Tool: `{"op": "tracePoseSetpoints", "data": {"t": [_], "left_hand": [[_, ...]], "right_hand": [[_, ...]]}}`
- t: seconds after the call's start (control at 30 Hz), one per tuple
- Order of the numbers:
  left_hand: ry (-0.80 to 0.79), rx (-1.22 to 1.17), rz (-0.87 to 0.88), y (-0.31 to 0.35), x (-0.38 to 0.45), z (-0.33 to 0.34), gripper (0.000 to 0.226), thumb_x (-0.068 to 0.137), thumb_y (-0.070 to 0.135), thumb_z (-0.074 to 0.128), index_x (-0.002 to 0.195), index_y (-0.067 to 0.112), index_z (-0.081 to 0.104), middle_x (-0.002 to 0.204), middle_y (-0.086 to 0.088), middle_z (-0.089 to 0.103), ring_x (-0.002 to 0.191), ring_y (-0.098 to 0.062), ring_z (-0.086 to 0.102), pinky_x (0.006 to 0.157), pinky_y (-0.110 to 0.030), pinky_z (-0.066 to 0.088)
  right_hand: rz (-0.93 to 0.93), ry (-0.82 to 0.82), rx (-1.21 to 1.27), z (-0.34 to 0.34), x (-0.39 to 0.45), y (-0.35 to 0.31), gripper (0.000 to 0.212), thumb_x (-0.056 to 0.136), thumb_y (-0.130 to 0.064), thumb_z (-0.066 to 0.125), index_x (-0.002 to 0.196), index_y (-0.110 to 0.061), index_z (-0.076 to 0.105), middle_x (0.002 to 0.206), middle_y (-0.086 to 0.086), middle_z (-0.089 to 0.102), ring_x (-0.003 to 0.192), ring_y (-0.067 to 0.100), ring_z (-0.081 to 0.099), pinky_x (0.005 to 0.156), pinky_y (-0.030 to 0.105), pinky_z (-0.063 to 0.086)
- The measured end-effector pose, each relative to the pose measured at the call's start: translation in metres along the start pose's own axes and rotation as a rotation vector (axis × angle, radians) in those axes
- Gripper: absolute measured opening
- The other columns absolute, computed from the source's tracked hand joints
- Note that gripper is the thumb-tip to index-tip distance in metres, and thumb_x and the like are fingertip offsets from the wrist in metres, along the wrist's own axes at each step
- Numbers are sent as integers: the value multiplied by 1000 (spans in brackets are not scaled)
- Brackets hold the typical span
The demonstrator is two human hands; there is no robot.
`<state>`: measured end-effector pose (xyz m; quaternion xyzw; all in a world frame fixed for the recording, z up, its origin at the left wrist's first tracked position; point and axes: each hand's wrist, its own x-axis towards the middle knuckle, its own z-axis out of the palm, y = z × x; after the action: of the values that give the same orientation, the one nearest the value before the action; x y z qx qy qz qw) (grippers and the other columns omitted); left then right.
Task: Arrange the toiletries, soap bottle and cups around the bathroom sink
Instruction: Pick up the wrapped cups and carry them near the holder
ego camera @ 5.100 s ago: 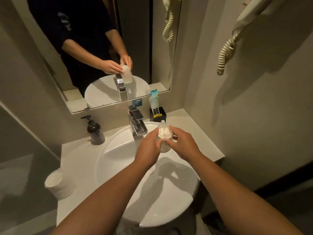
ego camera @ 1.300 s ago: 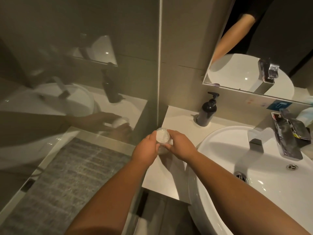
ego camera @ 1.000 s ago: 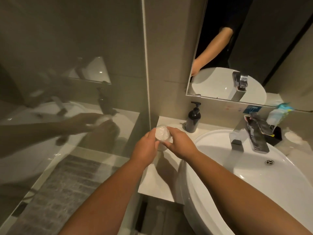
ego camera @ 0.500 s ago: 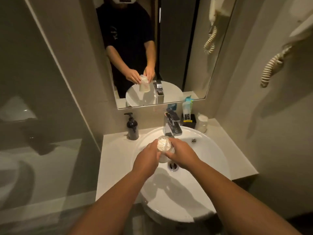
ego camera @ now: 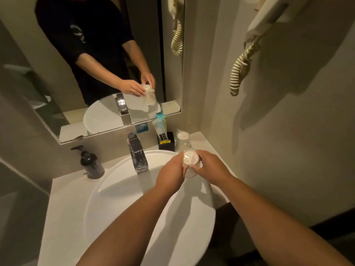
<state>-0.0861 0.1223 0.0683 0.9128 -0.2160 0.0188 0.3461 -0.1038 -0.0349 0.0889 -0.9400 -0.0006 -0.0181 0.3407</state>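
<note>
A clear glass cup [ego camera: 190,162] with a pale wrapping over its mouth is held by both hands above the right rim of the white sink [ego camera: 115,198]. My left hand [ego camera: 171,173] grips its left side, my right hand [ego camera: 209,167] its right side. Just behind, a second wrapped cup [ego camera: 182,140] stands on the counter's back right corner beside a black holder [ego camera: 166,143] with a toiletry tube [ego camera: 160,127]. A dark soap pump bottle [ego camera: 91,164] stands at the back left.
A chrome tap [ego camera: 137,152] rises at the back of the basin. The mirror [ego camera: 107,60] above reflects a person and the cup. A wall hairdryer with a coiled cord [ego camera: 242,66] hangs at the right. The white counter [ego camera: 63,217] runs left of the basin.
The cup, held in both hands, went from the counter's left end back over the basin and now to its right rim, near the second cup. The view swung right.
</note>
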Motion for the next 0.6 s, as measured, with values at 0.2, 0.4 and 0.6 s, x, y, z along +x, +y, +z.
{"op": "tracePoseSetpoints", "data": {"t": [0.2,0.4,0.6], "left_hand": [[-1,5,-68,11,86,46,34,97,34,47,129,25,47,120,-2,62,104,-23,60,83,-33,47],[-25,-20,-141,-1,148,86,33,96,29,50,127,20,47,116,-5,63,102,-24,60,78,-30,43],[-69,-27,-189,-38,194,128,28,97,34,42,123,24,48,114,-4,63,99,-20,60,83,-31,44]], "right_hand": [[37,-29,10,-31,74,56,38,82,-25,65,119,-21,61,110,0,66,95,17,60,84,32,48],[67,-83,-24,-36,135,99,38,79,-21,66,117,-18,62,109,4,66,96,21,60,86,36,48],[134,-50,30,-8,180,137,41,77,-23,68,118,-23,62,109,3,66,95,21,61,85,32,49]]}}
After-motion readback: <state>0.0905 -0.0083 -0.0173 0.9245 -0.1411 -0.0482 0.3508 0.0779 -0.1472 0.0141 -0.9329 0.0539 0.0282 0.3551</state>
